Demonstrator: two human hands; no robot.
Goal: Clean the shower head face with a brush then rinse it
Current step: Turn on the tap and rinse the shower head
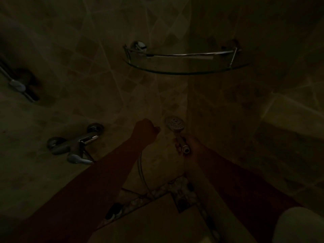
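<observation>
A dim, tiled shower corner is shown, its walls laid with beige stone tiles, some set square and some on the diagonal, with pale grout lines faintly visible. A curved glass corner shelf (185, 67) with a chrome rail is fixed high across the corner where the two walls meet. On the left wall a chrome mixer tap (77, 142) is mounted on two round wall plates, its lever pointing down and outward, and further up the same wall part of a slide rail with a pale holder (17, 85) can be made out. Low in the view a border of pebble mosaic (157, 193) runs along the edge of the floor, and a pale rounded object (298, 225) sits at the lower right corner; what it is cannot be told. The shower head (175, 124) is held in front of the corner, between the two hands, with its round perforated face turned toward the camera. Its handle is gripped by the right hand (190, 142), the open end of the handle showing below the fingers. The left hand (146, 129) is raised just beside the head with its fingers curled; whether anything is held in it cannot be told in this light. A hose (141, 170) hangs below the left forearm.
</observation>
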